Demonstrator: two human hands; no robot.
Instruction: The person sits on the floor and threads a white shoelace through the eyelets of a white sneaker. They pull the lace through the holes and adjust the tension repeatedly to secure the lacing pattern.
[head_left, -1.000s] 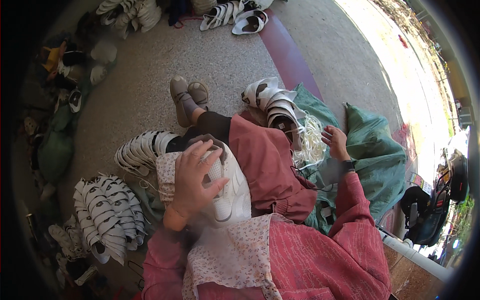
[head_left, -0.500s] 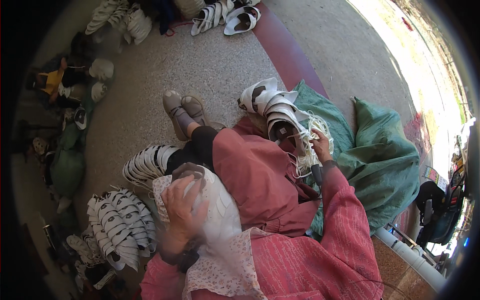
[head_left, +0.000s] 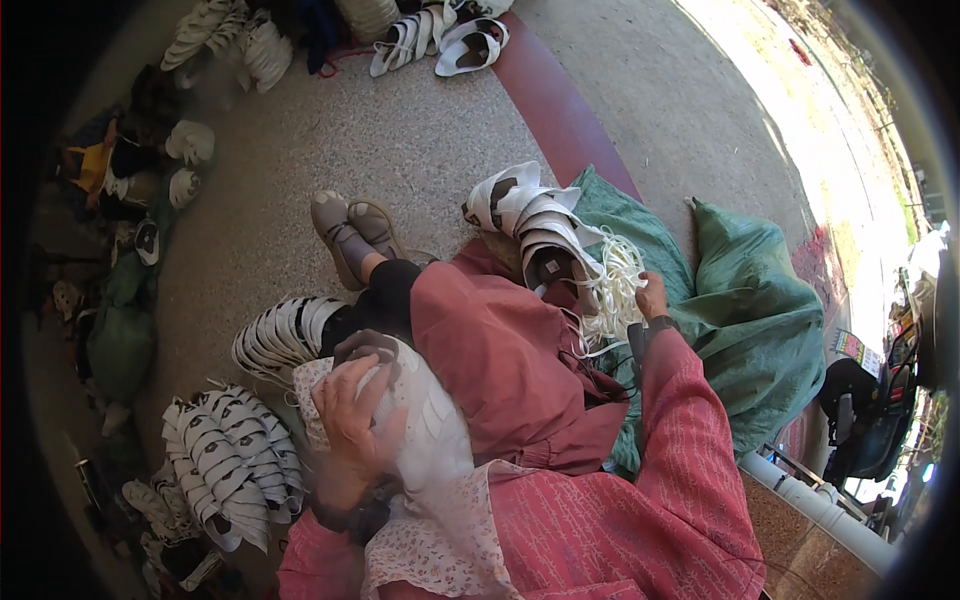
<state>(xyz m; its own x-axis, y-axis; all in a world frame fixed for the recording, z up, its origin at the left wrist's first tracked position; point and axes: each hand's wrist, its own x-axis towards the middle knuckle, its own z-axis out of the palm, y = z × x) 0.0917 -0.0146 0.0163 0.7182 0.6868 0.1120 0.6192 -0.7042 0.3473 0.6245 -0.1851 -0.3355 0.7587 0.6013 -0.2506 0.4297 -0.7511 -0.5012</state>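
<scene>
My left hand [head_left: 358, 418] curves with spread fingers over a white shoe upper [head_left: 432, 415] with a dark collar, lying in my lap. How far its thumb and palm grip it is partly hidden. Over on the right, my right hand [head_left: 652, 297] pinches the edge of a loose bundle of white shoelaces [head_left: 612, 280]. The laces hang beside a nested row of white shoe uppers [head_left: 540, 217], which rests by my knees.
Green cloth sacks [head_left: 755, 300] lie at my right. More stacked white uppers [head_left: 228, 455] stand on my left, with another row [head_left: 285, 335] near my leg. Single uppers [head_left: 472, 47] sit on the floor at the far side. A white pipe [head_left: 815, 510] runs at lower right.
The whole view has shifted slightly left. My right hand has moved to the outer edge of the lace bundle; my left hand stays on the upper.
</scene>
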